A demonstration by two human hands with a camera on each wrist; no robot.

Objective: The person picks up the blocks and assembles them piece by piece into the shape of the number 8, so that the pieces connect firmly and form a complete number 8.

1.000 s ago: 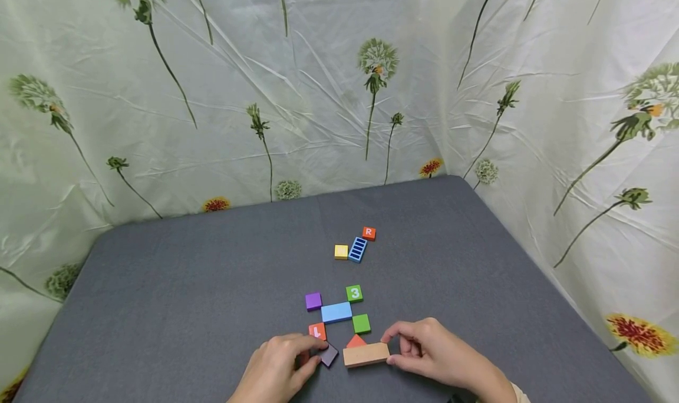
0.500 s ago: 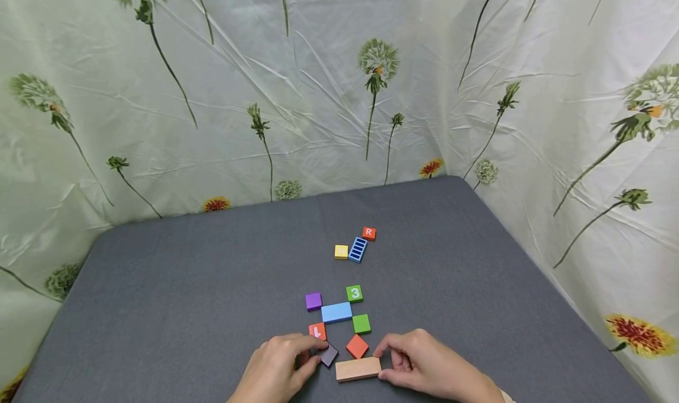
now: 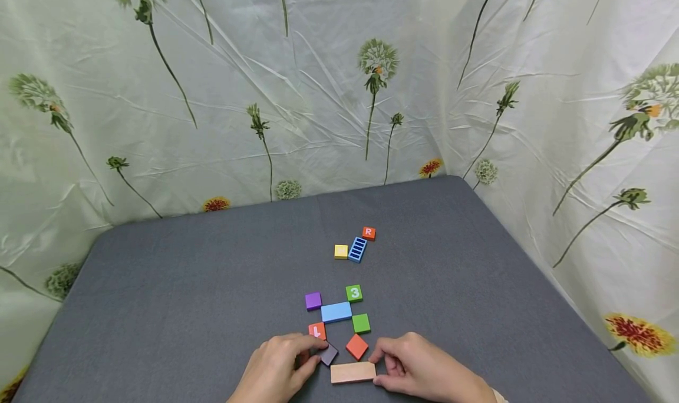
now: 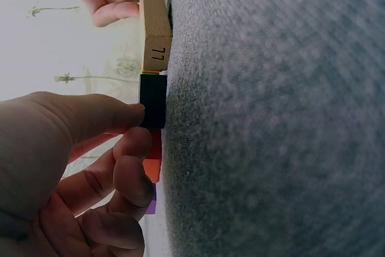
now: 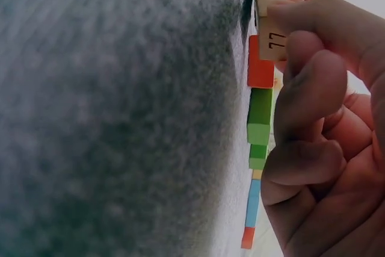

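Observation:
Between thumb and fingertips, my right hand (image 3: 421, 367) pinches one end of a long plain wooden block (image 3: 352, 373); its end bears a printed 77 in both wrist views. The block lies crosswise, close to the table cloth. My left hand (image 3: 278, 364) pinches a dark square block (image 4: 153, 102), set at a slant, just beyond the wooden block's left end. Behind the wooden block an orange-red square block (image 3: 357, 347) stands turned on its corner. Another red block with a white 1 (image 3: 317, 330) touches the dark one's far side, partly behind my left fingers.
Farther in, a light-blue long block (image 3: 336, 312) joins a purple block (image 3: 313, 301), a green block with a 3 (image 3: 354, 293) and a plain green block (image 3: 361, 323). Beyond lie a yellow block (image 3: 341, 251), a striped blue block (image 3: 358, 250) and a red R block (image 3: 369, 233). Flowered cloth (image 3: 318, 96) hangs behind.
My right hand has brought the wooden block toward me and to the left, uncovering the orange-red block and bringing its left end near the dark block. My left hand has stayed put.

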